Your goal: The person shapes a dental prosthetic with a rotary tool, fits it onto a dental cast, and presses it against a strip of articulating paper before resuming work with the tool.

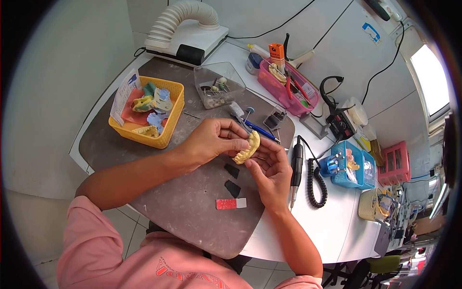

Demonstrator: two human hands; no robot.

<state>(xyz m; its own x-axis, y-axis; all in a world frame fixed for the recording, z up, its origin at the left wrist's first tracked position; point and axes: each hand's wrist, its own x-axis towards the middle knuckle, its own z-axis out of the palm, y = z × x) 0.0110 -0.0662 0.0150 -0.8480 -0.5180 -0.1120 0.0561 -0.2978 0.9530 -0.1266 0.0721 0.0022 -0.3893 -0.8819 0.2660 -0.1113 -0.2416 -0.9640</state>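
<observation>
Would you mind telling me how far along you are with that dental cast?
Done: the yellow dental cast is seemingly poured and out of its mould. In hand: the left hand and right hand both hold it above the grey mat. Left: the handpiece lies untouched beside them, and several more casts sit in the yellow basket, probably pending.
</observation>
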